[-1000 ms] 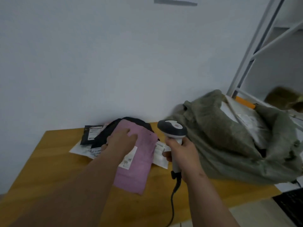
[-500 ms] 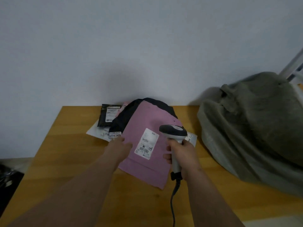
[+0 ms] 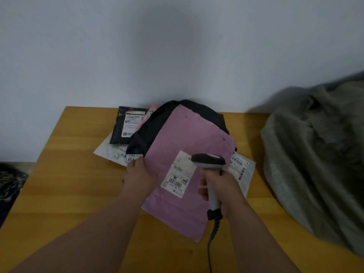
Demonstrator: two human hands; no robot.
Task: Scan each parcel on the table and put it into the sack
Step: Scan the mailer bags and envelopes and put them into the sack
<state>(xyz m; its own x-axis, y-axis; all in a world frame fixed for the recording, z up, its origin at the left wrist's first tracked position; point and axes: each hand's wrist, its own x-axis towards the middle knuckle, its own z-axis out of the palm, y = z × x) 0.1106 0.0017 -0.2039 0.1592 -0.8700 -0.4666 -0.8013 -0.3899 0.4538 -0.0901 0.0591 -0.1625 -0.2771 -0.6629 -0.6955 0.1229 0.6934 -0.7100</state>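
Observation:
A pink parcel (image 3: 189, 142) lies on top of the pile in the middle of the wooden table (image 3: 74, 186), its white barcode label (image 3: 177, 174) facing up. My left hand (image 3: 140, 175) holds the pink parcel's left edge; whether the fingers curl under it is hidden. My right hand (image 3: 222, 186) grips the handle of a grey barcode scanner (image 3: 208, 161), whose head hovers over the label's right side. The grey-green sack (image 3: 315, 154) slumps on the table's right.
Under the pink parcel lie a black bag parcel (image 3: 149, 131), a dark patterned parcel (image 3: 126, 127) with a label, and white flat parcels (image 3: 241, 167). A white wall stands close behind the table. The scanner's cable (image 3: 211, 239) trails towards me. A dark object (image 3: 9, 184) sits left of the table.
My view swung left and down, so the sack now sits at the right edge. My left hand slid from the label to the parcel's left edge, uncovering it. The scanner moved over the label.

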